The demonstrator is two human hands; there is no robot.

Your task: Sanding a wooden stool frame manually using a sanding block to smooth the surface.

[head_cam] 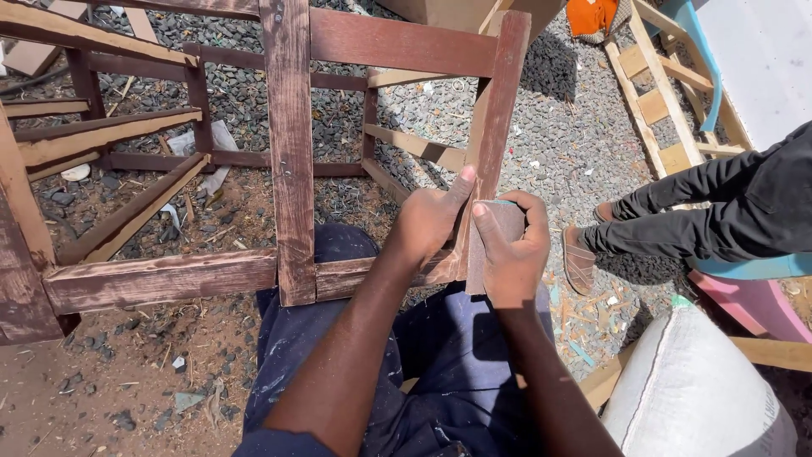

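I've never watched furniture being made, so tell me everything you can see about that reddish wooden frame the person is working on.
The wooden frame is an open skeleton of square rails and posts, stained reddish-brown, with the stain worn pale along some edges. It stands on gravel and dirt, against the person's knees. The left hand steadies one slanting post. The right hand presses a folded sheet, apparently sandpaper, against that post's lower end.

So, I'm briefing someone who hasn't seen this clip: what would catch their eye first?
The dark red wooden frame fills the upper left, standing on gravel. At centre, the left hand steadies one of its posts while the right hand presses a sheet of sandpaper against it. At right, another person's dark-trousered legs stretch in.
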